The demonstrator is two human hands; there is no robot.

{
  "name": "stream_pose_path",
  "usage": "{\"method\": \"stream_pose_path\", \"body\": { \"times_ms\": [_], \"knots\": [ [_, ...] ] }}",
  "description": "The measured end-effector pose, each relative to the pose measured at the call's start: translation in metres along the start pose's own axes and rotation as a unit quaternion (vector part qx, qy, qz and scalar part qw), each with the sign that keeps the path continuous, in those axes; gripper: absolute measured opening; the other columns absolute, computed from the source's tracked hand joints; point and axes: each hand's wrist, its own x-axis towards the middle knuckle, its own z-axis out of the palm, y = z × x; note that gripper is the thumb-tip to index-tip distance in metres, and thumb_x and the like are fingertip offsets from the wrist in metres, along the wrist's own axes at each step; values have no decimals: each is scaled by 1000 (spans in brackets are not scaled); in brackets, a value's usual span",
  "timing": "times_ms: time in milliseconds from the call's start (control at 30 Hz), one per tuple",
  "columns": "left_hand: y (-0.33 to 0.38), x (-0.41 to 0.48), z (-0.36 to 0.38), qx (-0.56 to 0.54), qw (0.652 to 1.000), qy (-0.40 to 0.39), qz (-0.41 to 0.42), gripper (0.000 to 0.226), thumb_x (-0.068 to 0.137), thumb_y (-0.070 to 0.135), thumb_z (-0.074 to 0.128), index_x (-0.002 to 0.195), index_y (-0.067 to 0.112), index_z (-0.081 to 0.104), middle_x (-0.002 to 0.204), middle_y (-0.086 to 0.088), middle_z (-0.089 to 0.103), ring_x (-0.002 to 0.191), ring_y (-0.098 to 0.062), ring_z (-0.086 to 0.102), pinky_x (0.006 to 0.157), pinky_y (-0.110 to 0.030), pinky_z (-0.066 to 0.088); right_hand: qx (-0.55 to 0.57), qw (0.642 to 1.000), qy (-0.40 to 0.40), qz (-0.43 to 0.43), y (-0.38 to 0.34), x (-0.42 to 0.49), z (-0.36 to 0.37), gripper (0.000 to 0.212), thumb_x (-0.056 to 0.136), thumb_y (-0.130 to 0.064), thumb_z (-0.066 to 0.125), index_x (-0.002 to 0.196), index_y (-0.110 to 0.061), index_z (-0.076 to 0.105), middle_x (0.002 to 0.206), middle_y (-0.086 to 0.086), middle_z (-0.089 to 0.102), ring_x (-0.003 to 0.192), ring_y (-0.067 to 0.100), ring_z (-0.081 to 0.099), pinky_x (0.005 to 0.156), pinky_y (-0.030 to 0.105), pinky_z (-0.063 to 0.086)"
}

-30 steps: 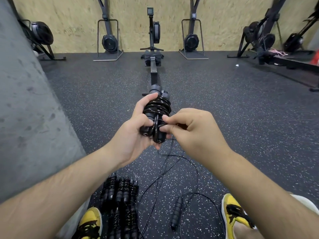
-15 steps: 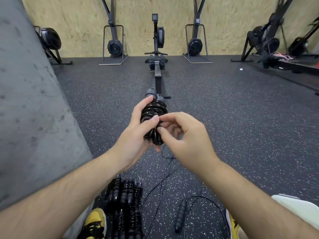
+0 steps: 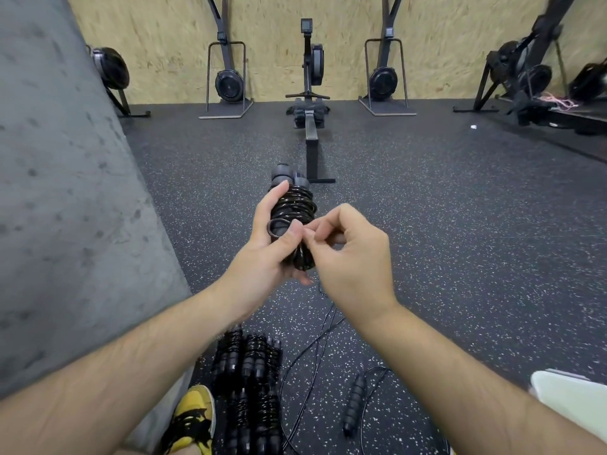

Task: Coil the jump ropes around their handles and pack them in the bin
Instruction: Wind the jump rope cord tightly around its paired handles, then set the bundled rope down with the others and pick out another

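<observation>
Gym floor (image 3: 443,231): dark speckled rubber, with a chipboard wall (image 3: 147,44) behind, a rowing machine (image 3: 310,93) straight ahead and a grey concrete pillar (image 3: 65,192) to the left.

Item in hand: jump rope (image 3: 295,205), black, held out at mid-frame above the floor. The cord is wound in tight turns round its two paired handles (image 3: 285,174), whose far ends stick out past the coil.

Left hand (image 3: 259,261): wrapped round the bundle, thumb pressed over the near turns, where a small loop (image 3: 274,228) of cord stands proud.

Right hand (image 3: 354,257): close against the left, fingertips (image 3: 307,233) pinching the cord beside that thumb.

On the floor below: stack of finished coils (image 3: 253,372) near a yellow shoe (image 3: 193,412). A loose rope (image 3: 353,402) lies uncoiled just right of it.

Bin: not identified. A white object (image 3: 574,399) at the lower right edge is too cropped to name.

Step judged in hand: securing the last of the cord under a wrap.

Handling notes: keep the left thumb bearing down so the turns cannot spring. Feed the end through the loop and draw it snug along the handles, not across them. Check that it holds before easing the grip. A thin strand shows just under the hands; whether it belongs to this rope cannot be told
</observation>
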Motion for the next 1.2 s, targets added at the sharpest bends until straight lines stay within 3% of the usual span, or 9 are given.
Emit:
{"method": "stream_pose_path", "body": {
  "times_ms": [100,200,267,367,600,700,933,1067,1200],
  "knots": [
    [-8,1,-18,-1,999,43,-15,74,88,30,59,150,52,25,124,11,68,103,-20,72,71,-46,60,-37,999,-30,9,16,-1,19,14,89,-8,69,82,-20,64,78,-8,69,72,9,66,68,28,56],
    [-22,9,-47,17,993,107,-37,88,92,22,68,152,54,13,134,6,60,107,-22,71,88,-58,57,-10,996,-63,62,31,-5,42,17,93,-7,57,97,-21,65,92,-11,71,89,8,69,84,37,57],
    [-30,11,-62,56,987,135,-63,100,84,25,78,153,54,11,137,1,60,110,-24,70,93,-60,54,11,990,-88,111,35,-10,58,19,95,-12,54,106,-24,62,100,-10,69,95,5,67,89,32,55],
    [-41,9,-77,127,978,144,-81,94,75,35,79,151,45,26,135,3,64,117,-21,66,99,-55,53,24,979,-105,174,37,-12,79,18,95,-20,58,111,-27,58,102,-10,67,89,-2,65,76,16,50],
    [-48,15,-96,42,970,201,-132,77,73,19,68,144,26,39,126,-6,65,104,-29,67,85,-55,53,22,965,-98,242,57,-13,116,35,86,-1,44,104,-28,58,100,-5,66,96,14,65,81,33,55],
    [-50,15,-107,42,967,212,-138,60,90,8,61,143,24,40,125,-8,65,98,-28,67,82,-53,53,16,963,-108,245,63,-12,125,37,84,-3,42,105,-29,59,99,-7,66,95,13,65,81,35,56],
    [-53,15,-128,56,959,238,-142,38,97,20,58,131,33,48,119,-7,70,97,-26,69,77,-47,52,18,959,-161,231,69,-17,136,23,94,-25,57,116,-31,56,99,-10,65,85,3,63,67,21,46],
    [-63,10,-129,45,954,256,-148,20,104,29,48,123,31,52,117,-2,70,95,-20,66,75,-42,52,-15,954,-180,241,80,-23,143,43,90,-46,64,125,-29,47,106,-8,62,92,9,64,81,30,51],
    [-85,9,-123,79,938,311,-133,20,104,23,46,121,24,57,99,1,67,73,-8,60,65,-28,50,-39,941,-180,282,96,-31,152,63,74,-54,77,119,-27,44,104,-10,66,93,11,66,83,36,53]
  ]
}}
